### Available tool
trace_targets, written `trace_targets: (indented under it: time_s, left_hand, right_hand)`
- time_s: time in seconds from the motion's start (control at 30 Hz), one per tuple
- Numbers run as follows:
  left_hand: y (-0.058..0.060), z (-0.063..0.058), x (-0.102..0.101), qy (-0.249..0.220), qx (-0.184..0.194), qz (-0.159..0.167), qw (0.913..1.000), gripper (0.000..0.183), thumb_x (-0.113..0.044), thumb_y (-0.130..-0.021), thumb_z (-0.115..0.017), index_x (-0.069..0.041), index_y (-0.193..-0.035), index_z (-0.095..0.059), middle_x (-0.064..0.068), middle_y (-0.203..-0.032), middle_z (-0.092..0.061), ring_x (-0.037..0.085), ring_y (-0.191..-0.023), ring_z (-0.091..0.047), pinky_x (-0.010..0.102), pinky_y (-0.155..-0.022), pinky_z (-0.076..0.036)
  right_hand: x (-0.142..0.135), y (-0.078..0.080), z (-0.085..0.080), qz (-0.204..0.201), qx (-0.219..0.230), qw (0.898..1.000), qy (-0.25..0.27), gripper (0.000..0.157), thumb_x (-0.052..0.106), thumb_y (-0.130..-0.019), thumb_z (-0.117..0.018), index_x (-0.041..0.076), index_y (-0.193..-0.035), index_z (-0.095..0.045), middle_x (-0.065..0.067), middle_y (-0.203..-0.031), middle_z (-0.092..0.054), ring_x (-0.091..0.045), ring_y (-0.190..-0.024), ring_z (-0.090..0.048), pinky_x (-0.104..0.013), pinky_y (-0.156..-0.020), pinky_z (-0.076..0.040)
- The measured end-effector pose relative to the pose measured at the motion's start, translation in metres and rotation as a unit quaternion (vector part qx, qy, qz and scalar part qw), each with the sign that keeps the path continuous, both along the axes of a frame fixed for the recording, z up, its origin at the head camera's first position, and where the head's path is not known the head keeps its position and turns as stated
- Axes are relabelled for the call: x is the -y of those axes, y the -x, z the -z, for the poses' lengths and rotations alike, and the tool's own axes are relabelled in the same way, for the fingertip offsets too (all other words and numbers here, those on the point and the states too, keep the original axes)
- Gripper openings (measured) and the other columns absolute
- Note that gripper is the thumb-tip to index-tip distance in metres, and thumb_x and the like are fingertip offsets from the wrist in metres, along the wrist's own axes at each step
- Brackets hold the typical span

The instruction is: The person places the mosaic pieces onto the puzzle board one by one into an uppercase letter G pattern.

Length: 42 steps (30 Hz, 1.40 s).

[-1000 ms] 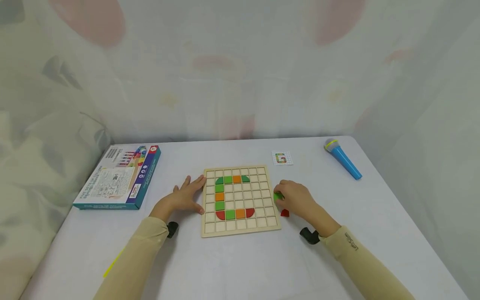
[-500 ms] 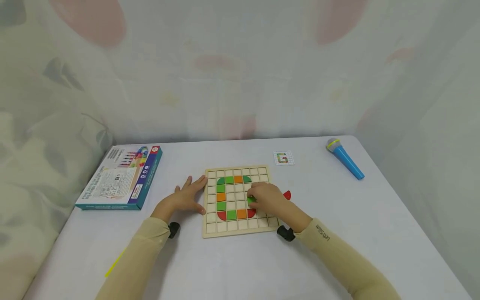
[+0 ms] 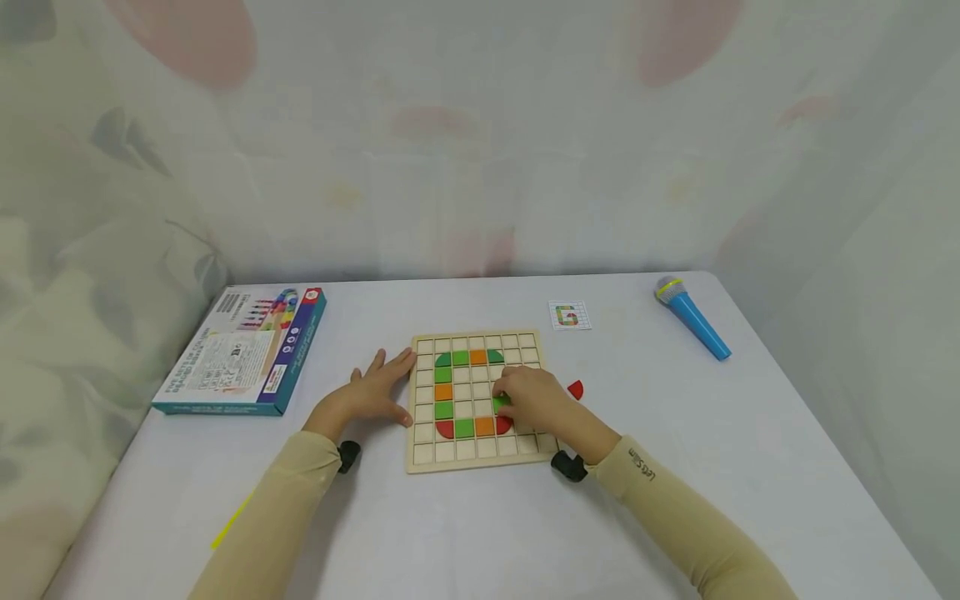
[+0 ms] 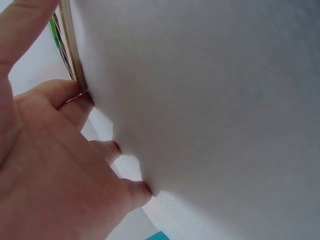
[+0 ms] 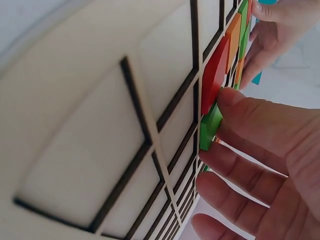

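Observation:
The wooden grid board [image 3: 480, 464] lies flat on the table, with green, orange and red tiles set in a C-like shape. My right hand [image 3: 536, 400] is over the board's right half and pinches a green square tile [image 5: 212, 126] between thumb and fingers. That tile is at a cell just above the lower-right red rounded tile [image 5: 215, 75], touching or nearly touching it. My left hand [image 3: 366, 397] rests spread at the board's left edge, thumb and index finger against it. In the left wrist view the fingers [image 4: 65, 92] touch the board's rim [image 4: 72, 47].
A loose red tile [image 3: 576, 389] lies right of the board. Behind it is a small pattern card [image 3: 569, 316] showing a G. A blue toy microphone [image 3: 693, 319] lies at the back right, and a flat box [image 3: 240, 350] at the left. Something yellow [image 3: 231, 522] shows beside the left sleeve.
My right hand has carried the green tile left from beside the board to a cell above the lower-right red tile. Over the last half second it has barely moved. The left hand stays put.

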<state>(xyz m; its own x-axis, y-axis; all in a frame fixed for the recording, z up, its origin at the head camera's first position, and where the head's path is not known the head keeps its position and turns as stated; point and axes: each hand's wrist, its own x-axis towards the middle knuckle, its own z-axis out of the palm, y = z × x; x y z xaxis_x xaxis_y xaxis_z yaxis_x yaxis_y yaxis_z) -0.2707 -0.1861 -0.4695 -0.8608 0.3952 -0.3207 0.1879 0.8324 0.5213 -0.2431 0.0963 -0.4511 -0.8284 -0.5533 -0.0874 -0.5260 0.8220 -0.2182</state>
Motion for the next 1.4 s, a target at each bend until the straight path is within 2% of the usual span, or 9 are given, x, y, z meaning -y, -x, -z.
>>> trace_targets:
  time_s: [0.3, 0.5, 0.67, 0.93, 1.17, 1.3, 1.4]
  left_hand:
    - [0.002, 0.002, 0.000, 0.003, -0.005, 0.003, 1.0000, 0.111, -0.033, -0.062, -0.083, -0.014, -0.149, -0.015, 0.005, -0.155, -0.006, 0.040, -0.138, 0.011, 0.072, -0.097, 0.008]
    - [0.001, 0.001, 0.001, -0.001, -0.002, 0.002, 1.0000, 0.111, -0.033, -0.063, -0.082, -0.013, -0.149, -0.015, 0.006, -0.155, -0.006, 0.041, -0.137, 0.011, 0.071, -0.097, 0.009]
    - [0.002, 0.001, 0.001, 0.002, 0.001, 0.004, 1.0000, 0.110, -0.033, -0.064, -0.082, -0.012, -0.149, -0.014, 0.007, -0.155, -0.005, 0.041, -0.137, 0.012, 0.071, -0.097, 0.008]
    - [0.001, -0.002, 0.001, 0.004, 0.005, 0.004, 1.0000, 0.110, -0.033, -0.064, -0.081, -0.012, -0.149, -0.014, 0.007, -0.155, -0.005, 0.041, -0.137, 0.012, 0.071, -0.097, 0.008]
    - [0.001, -0.003, -0.001, 0.001, 0.005, 0.002, 1.0000, 0.110, -0.032, -0.064, -0.082, -0.011, -0.149, -0.014, 0.008, -0.155, -0.005, 0.041, -0.137, 0.012, 0.071, -0.097, 0.009]
    - [0.000, -0.005, -0.002, 0.003, 0.002, 0.002, 1.0000, 0.110, -0.032, -0.064, -0.082, -0.011, -0.149, -0.015, 0.008, -0.155, -0.006, 0.042, -0.137, 0.011, 0.071, -0.097, 0.008]
    - [0.000, -0.006, -0.003, 0.003, 0.001, 0.002, 1.0000, 0.110, -0.031, -0.064, -0.082, -0.010, -0.148, -0.015, 0.009, -0.155, -0.006, 0.042, -0.137, 0.010, 0.071, -0.097, 0.008]
  right_hand:
    - [-0.002, -0.001, 0.000, -0.008, -0.008, 1.000, 0.005, 0.019, 0.026, -0.082, -0.070, 0.017, -0.099, -0.071, 0.005, -0.086, -0.058, -0.008, -0.073, -0.051, -0.025, -0.064, -0.046]
    - [-0.009, 0.001, 0.000, -0.002, -0.024, 1.000, 0.014, 0.022, 0.023, -0.083, -0.069, 0.015, -0.103, -0.070, 0.005, -0.092, -0.061, -0.009, -0.079, -0.056, -0.025, -0.064, -0.048]
    - [-0.026, 0.002, -0.004, 0.026, -0.019, 0.999, 0.026, 0.025, 0.022, -0.083, -0.069, 0.013, -0.106, -0.069, 0.003, -0.099, -0.063, -0.012, -0.085, -0.059, -0.027, -0.068, -0.050]
    - [-0.070, 0.004, -0.011, 0.096, -0.016, 0.994, 0.048, 0.026, 0.017, -0.081, -0.070, 0.009, -0.105, -0.068, -0.001, -0.095, -0.063, -0.014, -0.083, -0.060, -0.029, -0.067, -0.050]
    - [-0.102, 0.004, -0.007, 0.146, 0.002, 0.988, 0.050, 0.025, 0.013, -0.079, -0.071, 0.007, -0.103, -0.069, -0.003, -0.091, -0.062, -0.018, -0.080, -0.058, -0.034, -0.068, -0.051]
    - [-0.111, 0.004, -0.001, 0.148, 0.008, 0.988, 0.041, 0.025, 0.013, -0.079, -0.071, 0.008, -0.104, -0.069, -0.004, -0.093, -0.062, -0.020, -0.085, -0.059, -0.036, -0.074, -0.052]
    - [-0.114, 0.004, 0.003, 0.136, 0.004, 0.990, 0.039, 0.026, 0.013, -0.079, -0.071, 0.009, -0.105, -0.069, -0.004, -0.098, -0.062, -0.022, -0.091, -0.059, -0.038, -0.079, -0.052]
